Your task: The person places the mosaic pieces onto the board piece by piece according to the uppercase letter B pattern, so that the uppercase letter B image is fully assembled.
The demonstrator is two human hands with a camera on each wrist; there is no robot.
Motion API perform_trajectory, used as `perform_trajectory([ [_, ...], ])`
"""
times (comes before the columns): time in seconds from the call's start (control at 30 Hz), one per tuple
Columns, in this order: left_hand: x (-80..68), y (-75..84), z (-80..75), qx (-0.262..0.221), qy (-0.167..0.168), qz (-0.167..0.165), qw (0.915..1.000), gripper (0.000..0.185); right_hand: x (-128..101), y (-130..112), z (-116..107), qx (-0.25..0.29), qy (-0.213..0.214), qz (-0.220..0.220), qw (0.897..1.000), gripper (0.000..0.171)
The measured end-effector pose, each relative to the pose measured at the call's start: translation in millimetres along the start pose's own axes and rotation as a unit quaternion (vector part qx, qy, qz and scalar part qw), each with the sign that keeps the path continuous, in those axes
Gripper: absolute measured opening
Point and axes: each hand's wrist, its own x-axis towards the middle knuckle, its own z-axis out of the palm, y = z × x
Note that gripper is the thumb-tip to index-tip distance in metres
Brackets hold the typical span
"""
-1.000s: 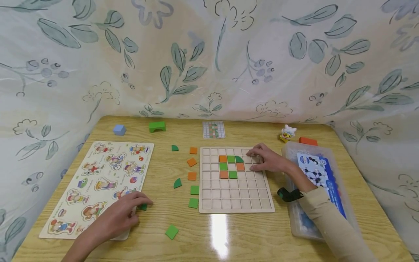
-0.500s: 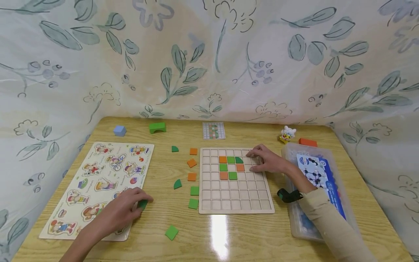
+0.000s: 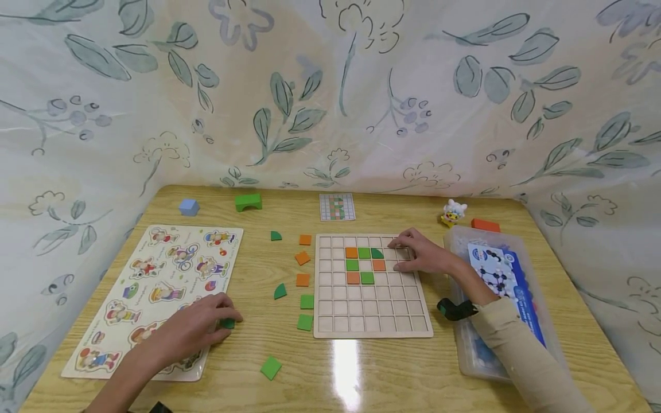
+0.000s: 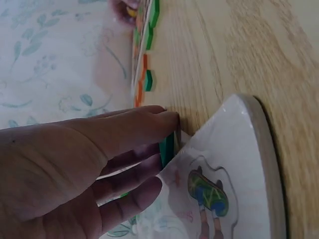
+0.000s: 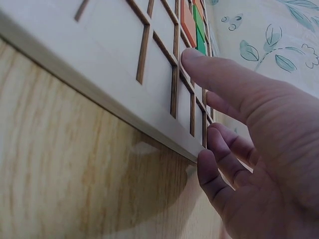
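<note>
My left hand is at the right edge of the picture puzzle board. Between its thumb and fingers it pinches a dark green tile, whose outline is mostly hidden. Over at the wooden grid board, my right hand rests on the right side, fingers spread loosely with nothing between them. Left of that hand, orange and green tiles fill several cells around a bare one, and a dark green quarter-circle tile forms the top right corner.
Between the boards lie loose orange tiles, green tiles and dark green quarter-circles. A pattern card is behind the grid. Under my right forearm stands a plastic box; a small figurine and a red block are beyond it.
My left hand has shifted slightly while handling the dark green tile, which showed more of its face half a second ago. My right hand has stayed in place on the grid board.
</note>
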Motion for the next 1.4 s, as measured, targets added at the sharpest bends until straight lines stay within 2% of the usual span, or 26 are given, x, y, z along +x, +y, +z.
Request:
perform_trajectory([
  [0.07, 0.8, 0.2, 0.4, -0.006, 0.0, 0.009, 0.9999, 0.02, 0, 0, 0, 0.001, 0.0, 0.0, 1.0, 0.048],
  [0.3, 3.9, 4.7, 0.5, -0.004, -0.004, 0.007, 1.0, 0.017, -1, -1, 1, -0.001, 0.003, -0.004, 1.0, 0.049],
  [0.53, 4.0, 5.9, 4.0, 0.008, 0.013, 0.018, 0.9997, 0.016, -1, -1, 0, -0.003, 0.003, -0.001, 1.0, 0.049],
  [0.77, 5.0, 6.9, 6.3, 0.01, 0.039, -0.005, 0.9992, 0.019, -2, -1, -1, -0.003, 0.003, 0.0, 1.0, 0.048],
  [1.03, 4.7, 6.6, 10.3, 0.009, 0.109, 0.002, 0.994, 0.02, -1, 0, 0, -0.003, 0.003, -0.001, 1.0, 0.048],
  [1.4, 7.4, 6.4, 7.9, -0.018, 0.117, 0.0, 0.993, 0.02, 1, 3, 0, 0.0, 0.0, 0.004, 1.0, 0.049],
])
